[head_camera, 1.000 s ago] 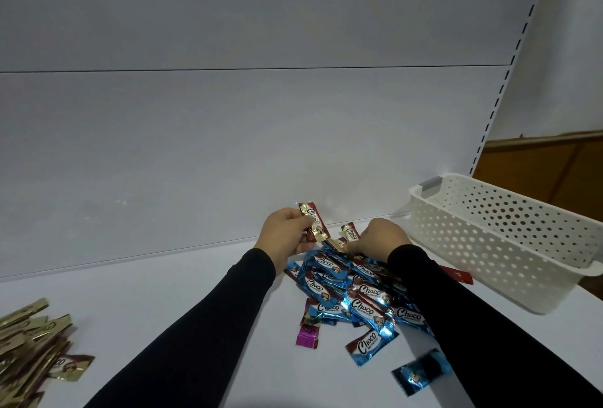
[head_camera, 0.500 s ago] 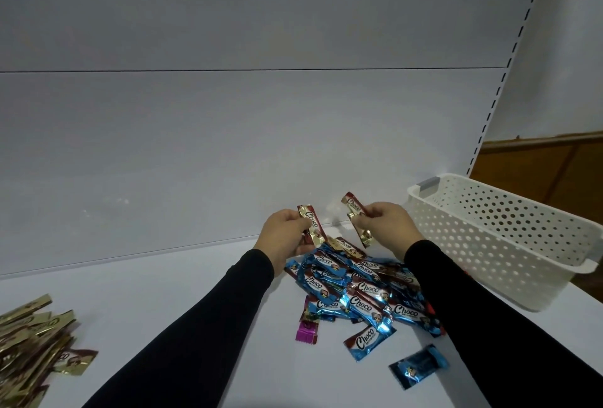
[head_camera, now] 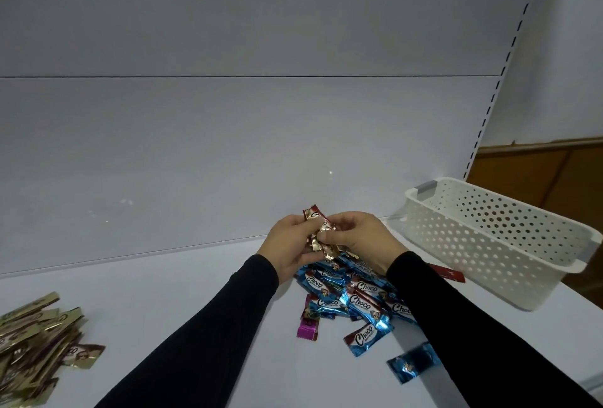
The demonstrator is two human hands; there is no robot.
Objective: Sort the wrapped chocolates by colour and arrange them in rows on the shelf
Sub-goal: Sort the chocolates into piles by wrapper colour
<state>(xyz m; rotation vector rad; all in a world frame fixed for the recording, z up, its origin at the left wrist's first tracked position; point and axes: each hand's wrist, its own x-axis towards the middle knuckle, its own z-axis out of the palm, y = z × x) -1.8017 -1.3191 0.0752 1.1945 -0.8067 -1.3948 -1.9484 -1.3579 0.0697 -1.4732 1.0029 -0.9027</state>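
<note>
Underneath, white shelf (head_camera: 163, 303) meets pale back panel (head_camera: 228, 146), wood beyond.

Long black sleeves (head_camera: 208, 342), bare hands (head_camera: 287, 244)

Single head view, looking forward and down — close over the shelf (head_camera: 163, 309), facing its back panel (head_camera: 228, 146)

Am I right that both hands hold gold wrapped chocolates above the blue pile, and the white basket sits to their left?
Not quite. The head view shows the white basket to the right of the hands, not left. The left hand and right hand do hold gold wrapped chocolates above the blue pile.
</note>
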